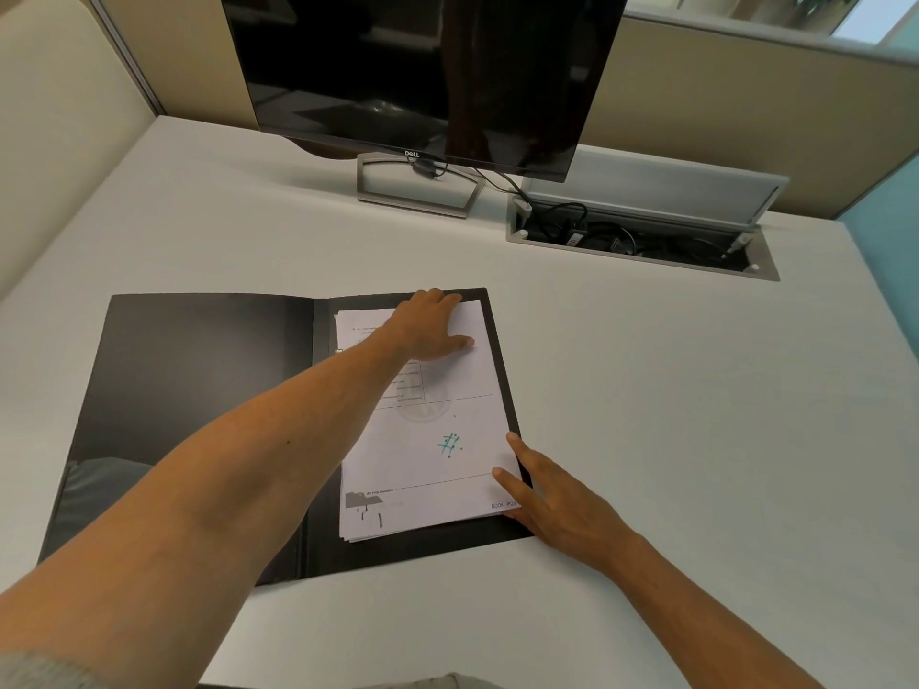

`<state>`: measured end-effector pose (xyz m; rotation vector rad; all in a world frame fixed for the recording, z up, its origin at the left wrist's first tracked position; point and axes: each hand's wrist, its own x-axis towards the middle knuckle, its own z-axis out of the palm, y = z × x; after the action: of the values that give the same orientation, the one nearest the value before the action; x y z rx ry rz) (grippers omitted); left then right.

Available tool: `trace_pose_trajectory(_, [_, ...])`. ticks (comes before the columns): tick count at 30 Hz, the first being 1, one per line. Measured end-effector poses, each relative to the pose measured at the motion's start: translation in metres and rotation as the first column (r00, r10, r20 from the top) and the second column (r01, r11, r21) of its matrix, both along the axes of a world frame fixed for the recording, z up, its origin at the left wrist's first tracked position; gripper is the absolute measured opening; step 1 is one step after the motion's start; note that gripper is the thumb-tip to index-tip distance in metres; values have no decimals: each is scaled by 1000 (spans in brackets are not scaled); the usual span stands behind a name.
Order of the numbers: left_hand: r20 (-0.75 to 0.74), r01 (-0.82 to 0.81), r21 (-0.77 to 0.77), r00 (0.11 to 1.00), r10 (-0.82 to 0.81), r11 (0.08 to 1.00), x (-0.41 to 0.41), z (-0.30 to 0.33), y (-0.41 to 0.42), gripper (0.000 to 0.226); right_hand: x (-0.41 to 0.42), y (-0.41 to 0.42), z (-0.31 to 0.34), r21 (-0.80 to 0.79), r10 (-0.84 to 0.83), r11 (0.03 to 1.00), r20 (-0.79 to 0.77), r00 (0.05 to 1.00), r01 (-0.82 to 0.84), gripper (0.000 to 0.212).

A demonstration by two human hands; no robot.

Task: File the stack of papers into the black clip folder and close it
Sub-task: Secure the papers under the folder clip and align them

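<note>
The black clip folder (194,400) lies open flat on the white desk. The stack of papers (437,464) rests on its right half, a green scribble on the top sheet. My left hand (430,325) reaches across and lies on the stack's far end, fingers at its top edge and thumb flat on the page. My right hand (552,494) rests with straight fingers against the stack's near right edge and corner. A small part of the clip shows by the spine, beside my left forearm.
A dark monitor (422,77) on a metal stand (417,186) stands at the back of the desk (671,390). To its right an open cable tray (641,236) is set into the desk. Partition walls enclose the desk.
</note>
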<state>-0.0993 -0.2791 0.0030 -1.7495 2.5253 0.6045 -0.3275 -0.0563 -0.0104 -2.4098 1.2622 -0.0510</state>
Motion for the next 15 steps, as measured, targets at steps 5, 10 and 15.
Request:
trace_pose_trajectory(5, [2,12,-3,1000,-12,1000,2,1,0,82,6,2,-13,41,-130,991,77,989,127,50])
trace_pose_trajectory(10, [8,15,-14,1000,-15,1000,3,-1,1,79,2,13,-1,8,-57,998,-2,998,57,63])
trace_pose_trajectory(15, [5,9,-22,1000,-9,1000,3,0,-1,77,6,11,6,141,-210,970,82,974,197,72])
